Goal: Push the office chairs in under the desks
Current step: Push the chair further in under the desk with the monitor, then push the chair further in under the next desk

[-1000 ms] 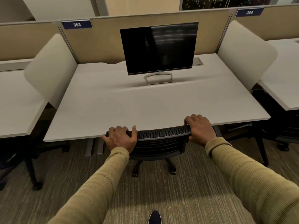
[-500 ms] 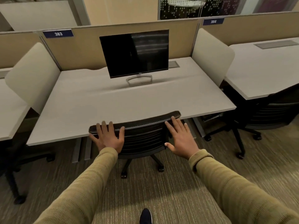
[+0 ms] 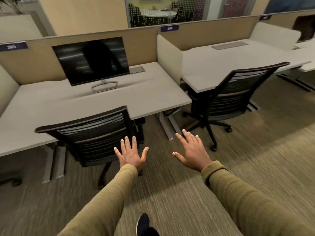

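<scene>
Near chair (image 3: 95, 133) at 9 o'clock of view centre, tucked under counter (image 3: 102, 99), backrest top just at counter's front edge; done by the look of it. Second chair (image 3: 238, 92) at 2 o'clock, standing out from next counter (image 3: 238, 62), angled, seat only partly under, castors on carpet (image 3: 255, 159). Likely next target.

Left hand (image 3: 131, 155) spread flat, fingers splayed, holding nothing, in front of near chair's right backrest edge; touching or just clear, cannot tell. Right hand (image 3: 192, 150) also spread, empty, over carpet between both chairs, well apart from second chair.

Handling guess: rolls easy on castors, carpet adds drag; moderately heavy, swivel base so off-centre push spins it. Mesh slatted back gives a bit, top rail stiff. Best hold: both hands on top rail corners, push straight in, square to counter edge. Risk: backrest knocking counter edge, base catching counter leg (image 3: 168, 126).

Further out: dark monitor (image 3: 92, 60) at 11 o'clock on near counter, tan partition (image 3: 141, 43) behind, white side divider (image 3: 168, 57) between counters. Shoe tip (image 3: 143, 222) at 6 o'clock.
</scene>
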Available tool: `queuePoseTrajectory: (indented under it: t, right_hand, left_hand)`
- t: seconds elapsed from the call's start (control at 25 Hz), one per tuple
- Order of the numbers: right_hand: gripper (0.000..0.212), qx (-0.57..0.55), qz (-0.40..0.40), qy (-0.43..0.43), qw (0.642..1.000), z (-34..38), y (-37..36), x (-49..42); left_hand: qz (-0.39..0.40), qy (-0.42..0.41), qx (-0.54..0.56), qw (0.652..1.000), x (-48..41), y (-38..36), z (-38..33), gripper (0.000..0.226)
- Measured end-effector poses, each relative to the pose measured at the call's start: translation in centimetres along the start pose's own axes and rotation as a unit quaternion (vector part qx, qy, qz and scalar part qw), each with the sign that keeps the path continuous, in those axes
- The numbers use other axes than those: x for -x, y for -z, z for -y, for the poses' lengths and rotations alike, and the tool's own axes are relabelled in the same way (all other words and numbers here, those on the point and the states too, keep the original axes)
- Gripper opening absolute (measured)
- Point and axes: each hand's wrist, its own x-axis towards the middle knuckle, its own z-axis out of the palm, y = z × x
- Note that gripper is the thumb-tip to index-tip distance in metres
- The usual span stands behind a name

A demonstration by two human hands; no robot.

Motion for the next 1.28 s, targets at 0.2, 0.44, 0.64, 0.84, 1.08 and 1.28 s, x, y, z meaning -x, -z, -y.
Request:
queuePoseTrajectory:
  t: [0.2, 0.44, 0.64, 0.84, 1.08, 1.28]
  right_hand:
    - [0.081, -0.011, -0.032, -0.065, 0.997, -8.8, 2.7, 3.0]
    - [0.080, -0.013, -0.048, -0.115, 0.992, -20.4, 4.4, 2.6]
    - [0.079, -0.001, -0.028, -0.136, 0.990, -30.7, 5.8, -0.3]
    - [0.077, 0.006, -0.035, -0.156, 0.987, -39.3, 8.5, -4.5]
    - [0.076, -0.005, -0.070, -0.151, 0.986, -48.1, 12.1, -9.6]
    - [0.079, -0.012, -0.101, -0.118, 0.988, -56.3, 14.4, -13.6]
  left_hand:
    - [0.016, -0.070, -0.016, 0.997, -0.3, -1.5, -10.3, 0.085]
    - [0.041, -0.135, -0.020, 0.990, -4.0, -5.1, -23.4, 0.086]
    - [0.073, -0.164, -0.009, 0.984, -8.0, -8.6, -34.7, 0.085]
    - [0.076, -0.190, -0.011, 0.979, -13.5, -8.3, -44.2, 0.084]
    - [0.042, -0.200, 0.030, 0.978, -19.5, -6.5, -53.3, 0.085]
    - [-0.012, -0.198, 0.054, 0.979, -22.8, -5.6, -60.7, 0.084]
